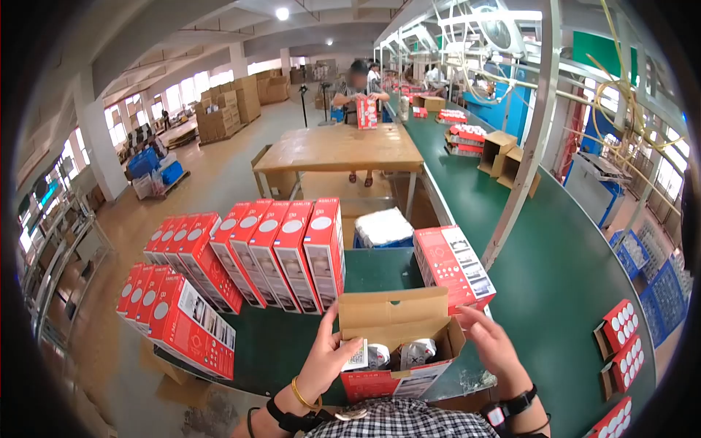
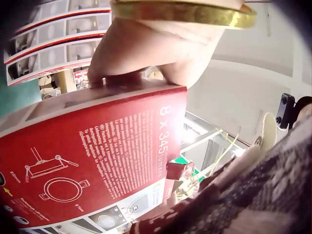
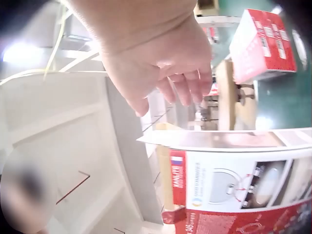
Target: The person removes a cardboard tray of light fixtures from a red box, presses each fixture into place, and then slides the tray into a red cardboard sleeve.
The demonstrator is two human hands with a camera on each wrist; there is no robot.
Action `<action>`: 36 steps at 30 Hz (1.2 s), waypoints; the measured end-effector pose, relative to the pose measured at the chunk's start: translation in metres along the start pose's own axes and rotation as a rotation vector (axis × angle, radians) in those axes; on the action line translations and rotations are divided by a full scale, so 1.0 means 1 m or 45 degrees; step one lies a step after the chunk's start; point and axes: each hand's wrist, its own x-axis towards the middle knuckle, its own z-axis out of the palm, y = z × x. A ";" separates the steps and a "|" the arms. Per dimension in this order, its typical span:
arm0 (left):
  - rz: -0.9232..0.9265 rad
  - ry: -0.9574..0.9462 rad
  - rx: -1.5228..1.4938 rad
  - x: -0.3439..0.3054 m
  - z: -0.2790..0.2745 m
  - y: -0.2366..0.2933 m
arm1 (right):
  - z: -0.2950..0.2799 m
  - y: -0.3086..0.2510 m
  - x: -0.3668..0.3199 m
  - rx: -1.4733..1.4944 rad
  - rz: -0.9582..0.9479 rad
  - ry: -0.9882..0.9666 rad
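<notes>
An open red-and-white carton stands on the green table in front of me, its brown cardboard lid raised at the far side. Inside lie silvery wrapped items. My left hand grips the carton's left edge, its thumb over a white card with a printed code. In the left wrist view, that hand curls over the carton's upper edge. My right hand is beside the carton's right rim, fingers loosely extended. The right wrist view shows this hand above the carton's edge, holding nothing.
Closed red cartons stand in rows at left. Another carton lies beyond the right hand. A blue crate with white contents is ahead. A metal post rises at right; a person works beyond the wooden table.
</notes>
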 end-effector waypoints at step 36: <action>0.778 -0.635 1.394 0.005 -0.003 0.056 | 0.035 -0.027 -0.021 -1.105 -0.793 -0.228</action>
